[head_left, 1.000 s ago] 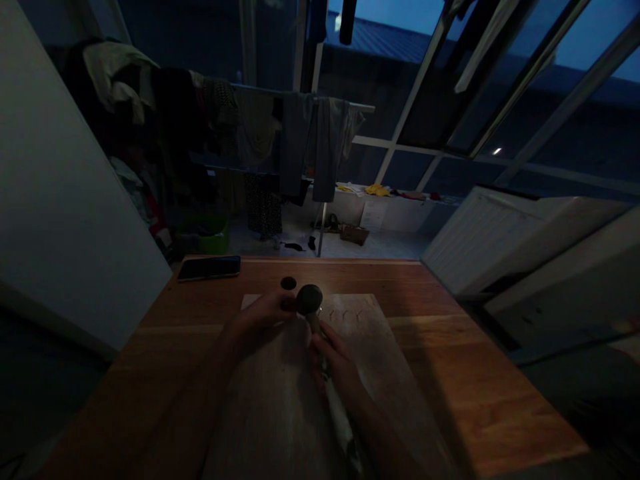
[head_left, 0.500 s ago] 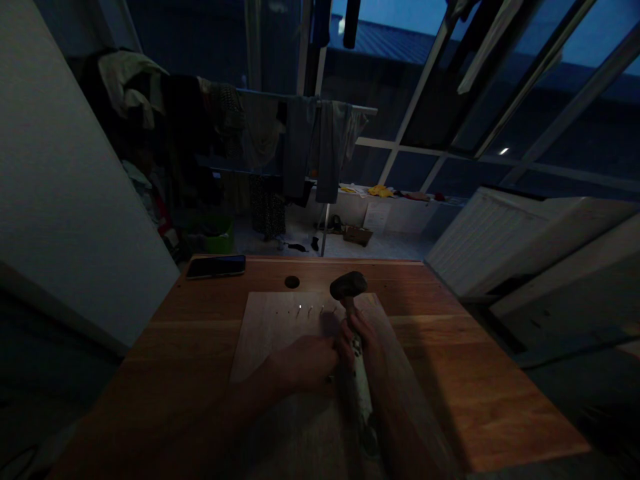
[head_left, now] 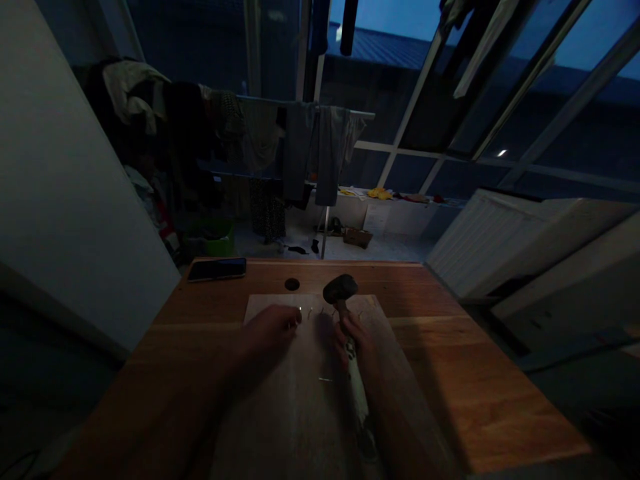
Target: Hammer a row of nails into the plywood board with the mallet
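My right hand (head_left: pixel 356 341) is wrapped round the handle of a hammer (head_left: pixel 340 288). Its dark head points away from me, and its worn pale handle runs back toward me along my forearm. At the far left part of a wooden board (head_left: pixel 280 413), my left hand (head_left: pixel 273 328) pinches a small nail, mostly hidden by the fingers. Just beside those fingertips a nail (head_left: pixel 300 311) stands in the board, and several more stand in a row to the right. A loose nail (head_left: pixel 325 379) lies flat on the board between my arms.
The board rests on a wooden table (head_left: pixel 450 373). A phone (head_left: pixel 217 269) lies at the table's far left corner, and a round hole (head_left: pixel 292 284) sits behind the board. Beyond are a drying rack with clothes (head_left: pixel 327 153) and a green tub (head_left: pixel 220 240). The room is dim.
My left hand has moved from beside my right hand to the far left of the board, uncovering the loose nail. The hammer has shifted slightly left.
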Tool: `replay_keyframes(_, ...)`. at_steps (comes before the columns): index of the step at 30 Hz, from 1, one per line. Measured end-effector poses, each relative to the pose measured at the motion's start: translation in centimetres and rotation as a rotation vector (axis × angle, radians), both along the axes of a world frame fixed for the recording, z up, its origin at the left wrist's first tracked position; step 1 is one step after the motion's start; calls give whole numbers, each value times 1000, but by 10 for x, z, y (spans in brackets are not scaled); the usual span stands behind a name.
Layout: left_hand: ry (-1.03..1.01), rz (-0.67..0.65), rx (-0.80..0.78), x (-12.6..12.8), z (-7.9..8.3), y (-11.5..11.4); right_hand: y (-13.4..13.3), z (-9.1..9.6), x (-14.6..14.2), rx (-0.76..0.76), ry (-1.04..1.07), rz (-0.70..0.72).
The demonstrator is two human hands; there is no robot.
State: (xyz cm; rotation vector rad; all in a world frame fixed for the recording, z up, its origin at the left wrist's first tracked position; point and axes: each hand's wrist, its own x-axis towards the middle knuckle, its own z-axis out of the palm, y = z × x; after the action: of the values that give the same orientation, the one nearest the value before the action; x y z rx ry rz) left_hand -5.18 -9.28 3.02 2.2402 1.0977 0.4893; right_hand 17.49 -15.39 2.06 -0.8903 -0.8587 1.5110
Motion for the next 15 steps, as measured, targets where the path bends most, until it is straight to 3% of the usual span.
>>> replay_keyframes(4, 75, 139, 102, -19, -6, 16, 0, -1, -3, -18, 39, 20)
replay_keyframes(10, 255, 135, 205, -16, -5, 16, 1, -6, -3, -27, -4, 23)
replay_keyframes(15, 198, 93, 193, -11, -4, 19, 0, -4, -8, -28, 7, 34)
